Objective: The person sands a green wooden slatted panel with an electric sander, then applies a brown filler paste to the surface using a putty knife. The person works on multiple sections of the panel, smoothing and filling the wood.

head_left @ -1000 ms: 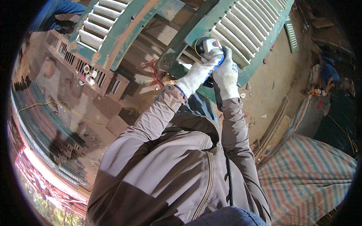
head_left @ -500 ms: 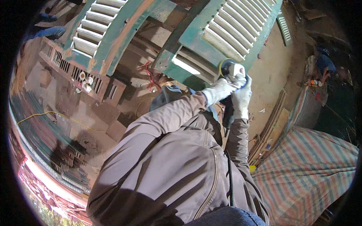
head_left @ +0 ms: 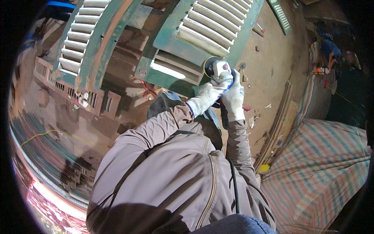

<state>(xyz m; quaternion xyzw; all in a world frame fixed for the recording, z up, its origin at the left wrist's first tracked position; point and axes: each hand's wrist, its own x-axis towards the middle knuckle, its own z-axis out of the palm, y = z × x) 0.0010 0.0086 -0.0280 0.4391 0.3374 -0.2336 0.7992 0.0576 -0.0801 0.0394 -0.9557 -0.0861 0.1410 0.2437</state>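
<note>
Both my hands wear white gloves and grip a white and blue angle grinder with a round, yellow-edged disc. My left hand is closed over the front of the tool, close to the disc. Behind it, my right hand wraps around the tool's body. The disc sits at the lower right frame of a green louvered shutter with whitish slats; whether it touches the wood I cannot tell. Below the slats, the shutter has a rectangular opening with a sunlit strip, left of the disc.
Another green louvered shutter lies to the left. Beyond it are a brown slatted panel and a yellow cord. Long boards and a striped sheet lie at right. A person in blue is at far right.
The whole view has shifted, so shutters and hands appear farther left. The grinder stays by the same corner of the shutter, and more of its disc shows. Both hands keep their grip.
</note>
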